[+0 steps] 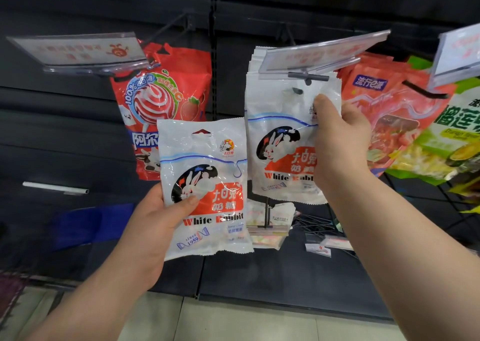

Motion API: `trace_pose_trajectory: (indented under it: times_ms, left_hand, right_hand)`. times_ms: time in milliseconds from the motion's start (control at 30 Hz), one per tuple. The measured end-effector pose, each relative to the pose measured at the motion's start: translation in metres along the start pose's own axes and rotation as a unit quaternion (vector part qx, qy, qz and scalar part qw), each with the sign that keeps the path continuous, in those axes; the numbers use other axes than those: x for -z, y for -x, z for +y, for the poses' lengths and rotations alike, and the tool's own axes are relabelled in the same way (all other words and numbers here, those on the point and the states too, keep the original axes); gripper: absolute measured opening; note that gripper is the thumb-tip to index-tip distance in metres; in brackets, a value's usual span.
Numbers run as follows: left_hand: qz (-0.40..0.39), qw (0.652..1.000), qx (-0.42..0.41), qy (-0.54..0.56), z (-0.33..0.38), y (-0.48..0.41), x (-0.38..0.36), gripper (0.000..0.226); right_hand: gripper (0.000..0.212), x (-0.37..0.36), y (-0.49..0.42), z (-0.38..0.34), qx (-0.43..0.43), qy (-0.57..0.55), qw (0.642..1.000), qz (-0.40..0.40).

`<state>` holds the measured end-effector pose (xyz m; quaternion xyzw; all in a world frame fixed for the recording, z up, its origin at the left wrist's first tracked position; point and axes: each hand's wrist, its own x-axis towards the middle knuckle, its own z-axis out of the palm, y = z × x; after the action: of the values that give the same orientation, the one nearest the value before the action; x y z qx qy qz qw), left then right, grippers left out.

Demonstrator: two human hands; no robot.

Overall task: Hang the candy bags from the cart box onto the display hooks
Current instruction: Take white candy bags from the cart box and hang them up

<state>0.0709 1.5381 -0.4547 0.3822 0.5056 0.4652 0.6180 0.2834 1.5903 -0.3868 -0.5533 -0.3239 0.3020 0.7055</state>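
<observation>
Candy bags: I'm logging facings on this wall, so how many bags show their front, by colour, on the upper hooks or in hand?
White Rabbit bags: 2 (lower bag in the left hand, upper bag in the right hand at the hook)
Red lollipop bag: 1
Orange-pink bag: 1
Green durian bag: 1
Total: 5. Stacks behind them cannot be counted.

Candy bags [205,185] glossy, crinkled plastic film; price holders [311,55] clear plastic; hook [307,76] seemingly matt metal.
</observation>
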Motion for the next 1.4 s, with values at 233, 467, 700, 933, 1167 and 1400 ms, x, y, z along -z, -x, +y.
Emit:
trace_pose_trajectory:
  times_ms: [233, 467, 700, 933, 1167, 1400]
  left_hand:
    - [-0.026, 0.999, -0.004, 0.031, 0.0, 0.0, 0.001, 0.049]
    - [-0.052, 0.997, -0.006, 0.055, 0.001, 0.001, -0.008, 0.041]
    - [-0.085, 0.995, -0.001, 0.058, 0.002, 0.007, -0.017, 0.04]
    - [-0.138, 0.99, -0.013, 0.031, 0.004, 0.011, -0.045, 0.041]
    - [-0.135, 0.99, -0.032, 0.011, 0.008, -0.002, -0.073, 0.034]
    - [-0.112, 0.993, -0.034, 0.01, 0.012, -0.018, -0.084, 0.017]
  right_hand:
    - [0.034, -0.007, -0.014, 0.009, -0.009, 0.011, 1.0, 0.018]
    - [0.024, -0.015, -0.027, 0.017, -0.073, 0.031, 0.997, 0.024]
    - [0.028, 0.006, -0.019, 0.019, -0.043, 0.027, 0.998, 0.043]
    - [0.008, 0.035, 0.017, 0.005, 0.073, 0.104, 0.99, -0.063]
    - [0.035, 0.037, 0.02, -0.007, -0.036, -0.015, 0.989, -0.14]
    - [0.033, 0.025, 0.007, -0.009, -0.009, -0.017, 0.997, -0.077]
